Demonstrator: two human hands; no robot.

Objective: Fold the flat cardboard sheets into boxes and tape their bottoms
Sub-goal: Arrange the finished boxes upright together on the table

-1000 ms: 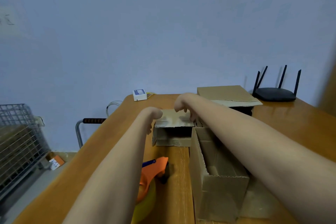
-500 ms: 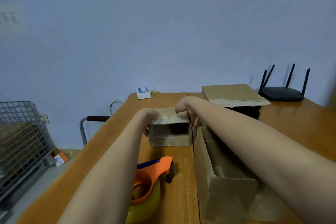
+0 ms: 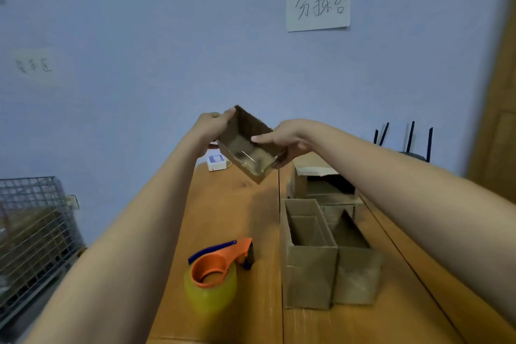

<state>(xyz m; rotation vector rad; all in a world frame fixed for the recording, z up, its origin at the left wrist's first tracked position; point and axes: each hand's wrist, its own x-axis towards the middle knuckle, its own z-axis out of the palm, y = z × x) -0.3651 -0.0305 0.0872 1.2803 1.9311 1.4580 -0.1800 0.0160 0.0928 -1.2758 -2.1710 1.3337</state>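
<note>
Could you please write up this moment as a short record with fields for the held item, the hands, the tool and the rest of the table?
held item: small cardboard box, lifted above the table, tilted, open side toward the camera
left hand: grips the box's left wall
right hand: grips the box's right wall
tool: tape dispenser, lying on the table, untouched
finished boxes: two standing open-topped side by side, near right
background: router, wire basket

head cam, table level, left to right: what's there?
Wire cage → tape dispenser → two open cardboard boxes → router. The held box, between left hand and right hand, is above the table.
</note>
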